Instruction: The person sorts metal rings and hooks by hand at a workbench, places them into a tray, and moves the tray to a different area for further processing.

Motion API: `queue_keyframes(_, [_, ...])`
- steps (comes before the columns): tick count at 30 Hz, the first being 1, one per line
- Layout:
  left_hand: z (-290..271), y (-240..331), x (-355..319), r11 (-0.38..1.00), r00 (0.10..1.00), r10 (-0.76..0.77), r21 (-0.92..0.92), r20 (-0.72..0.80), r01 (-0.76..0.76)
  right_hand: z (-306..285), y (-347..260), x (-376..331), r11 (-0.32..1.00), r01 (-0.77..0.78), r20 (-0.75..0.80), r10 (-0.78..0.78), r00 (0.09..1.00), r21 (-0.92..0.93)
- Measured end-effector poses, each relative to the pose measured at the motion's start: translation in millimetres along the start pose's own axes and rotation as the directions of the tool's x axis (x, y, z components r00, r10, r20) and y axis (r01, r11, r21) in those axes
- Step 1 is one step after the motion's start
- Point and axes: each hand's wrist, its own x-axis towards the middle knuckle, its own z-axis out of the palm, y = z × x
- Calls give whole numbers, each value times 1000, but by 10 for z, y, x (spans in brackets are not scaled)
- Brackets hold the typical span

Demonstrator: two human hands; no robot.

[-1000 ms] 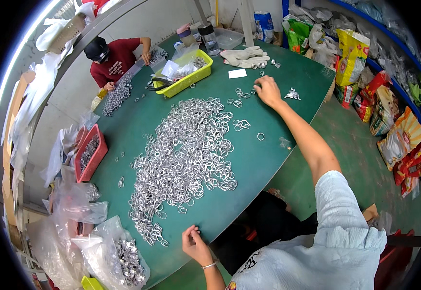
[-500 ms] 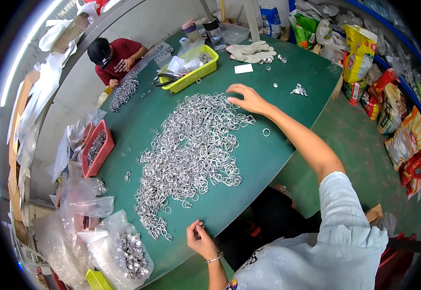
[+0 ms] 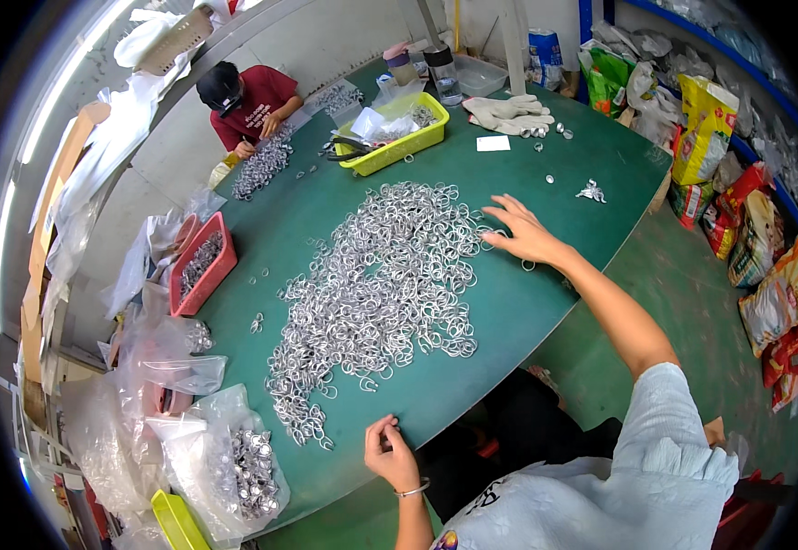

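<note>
A broad heap of silver metal rings [image 3: 371, 284] covers the middle of the green table. At the heap's far right edge is my right hand [image 3: 523, 234], open with fingers spread, its fingertips close to the outermost rings. One loose ring [image 3: 528, 266] lies just under that hand, partly covered by it. My left hand [image 3: 392, 456] rests at the near table edge, below the heap, with its fingers curled in. Whether anything is inside those fingers is hidden.
A yellow basket [image 3: 399, 156], white gloves [image 3: 509, 115] and a white card [image 3: 492, 144] are at the back. To the left sit a red bin [image 3: 205, 266] and plastic bags of metal parts [image 3: 252, 472]. A co-worker [image 3: 252, 105] handles another pile at far left.
My right hand has come nearer along the heap's right edge, and its fingers are spread wider. My left hand stays curled at the table edge. The whole view has shifted slightly.
</note>
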Motion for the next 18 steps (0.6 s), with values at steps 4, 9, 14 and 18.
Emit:
queue_keyframes(4, [66,96,12,996,999,-17,82,-51,21,220,-11,-182,997,-33,17,35,999,-72])
queue_keyframes(9, [88,128,15,988,998,49,149,-45,-42,514,-332,-133,1000,15,-42,-16,999,-13])
queue_keyframes(14, [75,142,2,976,995,75,209,-65,-59,584,-389,171,996,14,-250,-36,968,-88])
queue_keyframes(18, [113,126,27,966,992,102,245,-71,-81,506,-88,762,997,2,-337,23,941,75])
